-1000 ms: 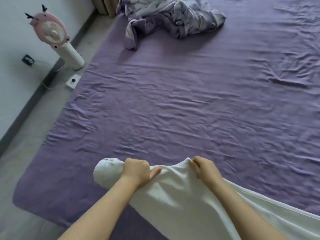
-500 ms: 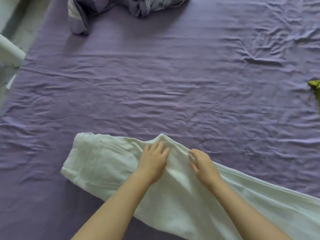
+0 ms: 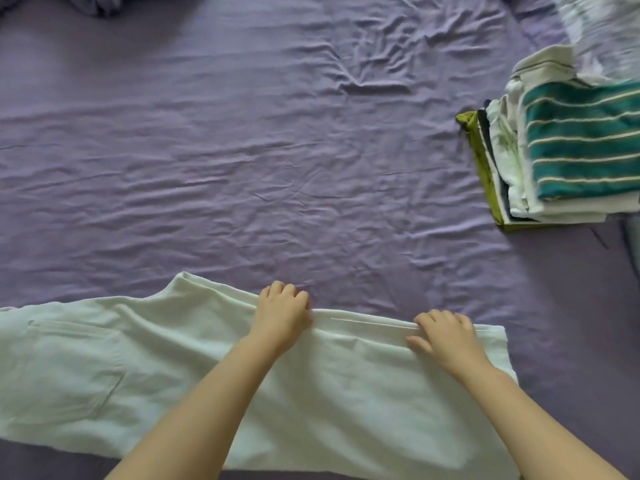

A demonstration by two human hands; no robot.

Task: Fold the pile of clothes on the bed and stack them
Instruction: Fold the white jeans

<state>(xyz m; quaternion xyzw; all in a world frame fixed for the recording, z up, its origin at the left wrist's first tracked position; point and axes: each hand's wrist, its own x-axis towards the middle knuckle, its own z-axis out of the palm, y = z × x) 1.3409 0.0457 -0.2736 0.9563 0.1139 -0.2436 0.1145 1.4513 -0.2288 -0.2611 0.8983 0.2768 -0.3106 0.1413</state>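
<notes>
Curled fingers (image 3: 287, 294) of the left hand (image 3: 282, 315) and right hand (image 3: 445, 332) press, perhaps pinch, the far edge of the white trousers (image 3: 145, 362), spread flat along the bed's (image 3: 242, 150) near side. The cloth is likely soft, light and limp; grip at seams or hems. The stack (image 3: 568, 154) lies far right.

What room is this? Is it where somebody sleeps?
Probably a bedroom. A wrinkled purple bedsheet fills the view, a stack of folded clothes sits on it, and two hands smooth white trousers flat.
</notes>
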